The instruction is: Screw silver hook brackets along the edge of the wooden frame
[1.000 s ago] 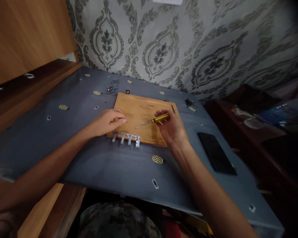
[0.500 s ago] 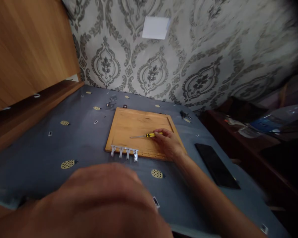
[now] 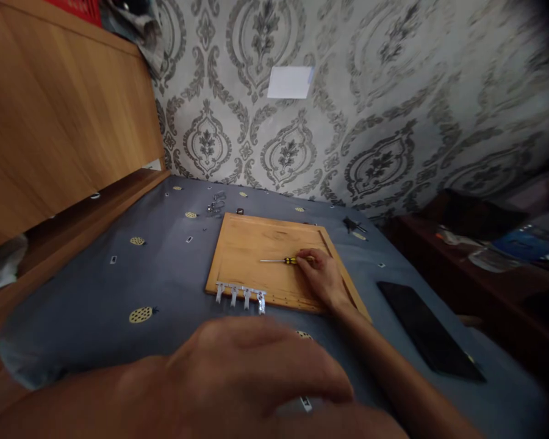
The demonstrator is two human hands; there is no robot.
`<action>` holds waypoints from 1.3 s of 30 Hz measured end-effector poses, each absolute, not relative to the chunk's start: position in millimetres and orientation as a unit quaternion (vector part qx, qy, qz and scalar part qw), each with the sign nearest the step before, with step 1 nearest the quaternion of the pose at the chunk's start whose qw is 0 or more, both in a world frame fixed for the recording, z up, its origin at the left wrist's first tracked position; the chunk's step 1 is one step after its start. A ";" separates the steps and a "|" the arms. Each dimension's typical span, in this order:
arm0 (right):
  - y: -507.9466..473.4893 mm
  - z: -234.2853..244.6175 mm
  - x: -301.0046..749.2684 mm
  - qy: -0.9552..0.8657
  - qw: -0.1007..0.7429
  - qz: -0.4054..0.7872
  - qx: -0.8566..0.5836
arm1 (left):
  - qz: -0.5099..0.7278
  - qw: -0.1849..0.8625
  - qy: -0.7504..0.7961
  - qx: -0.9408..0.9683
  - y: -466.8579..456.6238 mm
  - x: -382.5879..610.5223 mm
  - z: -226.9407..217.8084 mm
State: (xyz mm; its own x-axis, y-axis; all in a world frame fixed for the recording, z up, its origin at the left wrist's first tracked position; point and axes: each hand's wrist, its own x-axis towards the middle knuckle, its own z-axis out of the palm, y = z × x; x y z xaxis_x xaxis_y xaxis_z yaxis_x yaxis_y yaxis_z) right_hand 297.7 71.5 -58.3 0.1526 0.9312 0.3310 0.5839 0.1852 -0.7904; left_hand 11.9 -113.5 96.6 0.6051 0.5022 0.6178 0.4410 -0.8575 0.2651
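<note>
My right hand (image 3: 321, 274) is closed around the handle of a small screwdriver (image 3: 287, 261) with a yellow and black grip. Its thin metal shaft points left over the wooden board (image 3: 251, 244). Along the board's near left edge sit several silver metal clips (image 3: 233, 296) in a row, their tabs hanging past the edge. Small holes run along that edge to the right of them. Large and blurred in the foreground is my left hand (image 3: 260, 360), fingers curled and thumb close to the index fingertip. Whatever lies between those fingertips cannot be made out.
The board lies on a blue-grey pineapple-print cloth (image 3: 165, 262). Small metal pieces (image 3: 215, 206) lie beyond its far left corner, a black object (image 3: 353, 225) beyond the far right. At right is a dark flat slab (image 3: 427, 326). A wooden cabinet (image 3: 73, 110) stands left.
My left hand has shifted right, and a gap has appeared between its finger and thumb. The view has tilted up a little. My right hand still holds the screwdriver over the board.
</note>
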 end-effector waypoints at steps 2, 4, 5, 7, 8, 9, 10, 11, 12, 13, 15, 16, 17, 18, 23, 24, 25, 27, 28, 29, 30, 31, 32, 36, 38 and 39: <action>68.5 -58.2 300.4 -0.626 0.446 0.181 -0.614 | 0.416 0.018 0.249 0.874 -102.2 19.1 96.4; 62.8 -55.2 304.7 -0.627 0.441 0.172 -0.618 | 0.424 -0.019 0.177 0.888 -77.8 21.2 88.7; 59.2 -52.7 307.1 -0.627 0.439 0.168 -0.621 | 0.398 -0.021 0.190 0.897 -60.6 18.8 82.3; 51.7 -47.2 311.9 -0.627 0.435 0.160 -0.627 | 0.376 0.008 0.242 0.895 -17.7 6.5 65.8; 48.3 -44.7 314.0 -0.626 0.433 0.156 -0.630 | 0.365 0.037 0.302 0.880 6.6 -2.8 56.7; 45.6 -42.8 315.7 -0.625 0.432 0.154 -0.632 | 0.354 0.069 0.381 0.852 31.6 -13.4 47.8; 43.6 -41.7 317.2 -0.624 0.431 0.153 -0.633 | 0.340 0.099 0.469 0.809 56.3 -24.7 39.2; 42.3 -41.2 318.3 -0.624 0.431 0.154 -0.633 | 0.333 0.104 0.511 0.785 79.7 -36.2 31.2; 41.7 -41.2 319.2 -0.626 0.430 0.156 -0.632 | 0.328 0.106 0.538 0.769 101.0 -47.3 23.7; 41.7 -41.7 319.9 -0.627 0.429 0.159 -0.630 | 0.323 0.108 0.564 0.752 119.8 -57.5 16.6; 42.4 -42.8 321.2 -0.633 0.425 0.163 -0.627 | 0.308 0.118 0.603 0.726 149.1 -74.1 3.5; 42.8 -43.2 321.9 -0.635 0.422 0.164 -0.626 | 0.301 0.122 0.616 0.718 160.2 -80.1 -2.5; 43.0 -43.5 322.7 -0.638 0.419 0.163 -0.626 | 0.296 0.125 0.625 0.711 169.5 -84.4 -8.1; 43.1 -43.5 323.4 -0.639 0.416 0.162 -0.626 | 0.293 0.127 0.633 0.706 177.6 -87.1 -13.1; 41.8 -42.2 324.8 -0.647 0.404 0.160 -0.626 | 0.295 0.134 0.636 0.701 209.0 -82.9 -30.7; 41.6 -41.8 324.6 -0.648 0.403 0.159 -0.626 | 0.297 0.136 0.633 0.702 213.4 -80.5 -33.6; 41.3 -41.4 324.4 -0.649 0.402 0.159 -0.626 | 0.299 0.137 0.630 0.704 216.8 -78.2 -36.5; 41.1 -40.8 324.3 -0.652 0.399 0.160 -0.625 | 0.303 0.139 0.624 0.707 220.5 -74.9 -42.6; 41.0 -40.6 324.5 -0.654 0.397 0.161 -0.624 | 0.305 0.140 0.622 0.708 221.2 -74.2 -45.7; 41.0 -40.7 324.7 -0.655 0.396 0.162 -0.623 | 0.307 0.142 0.620 0.708 221.2 -74.2 -48.6; 41.0 -41.1 325.0 -0.656 0.395 0.163 -0.622 | 0.309 0.144 0.619 0.708 221.0 -74.8 -51.1; 41.1 -41.7 325.3 -0.656 0.395 0.163 -0.622 | 0.312 0.147 0.618 0.707 220.6 -75.8 -53.1; 41.2 -42.6 325.7 -0.656 0.396 0.163 -0.622 | 0.315 0.150 0.617 0.705 220.3 -77.1 -54.5; 41.7 -46.7 326.9 -0.660 0.398 0.157 -0.618 | 0.332 0.172 0.616 0.693 220.1 -83.1 -54.4; 42.0 -47.9 327.5 -0.664 0.395 0.148 -0.618 | 0.340 0.191 0.617 0.683 219.8 -85.5 -51.8; 42.1 -48.1 327.7 -0.665 0.392 0.144 -0.619 | 0.344 0.202 0.618 0.677 219.2 -86.5 -50.0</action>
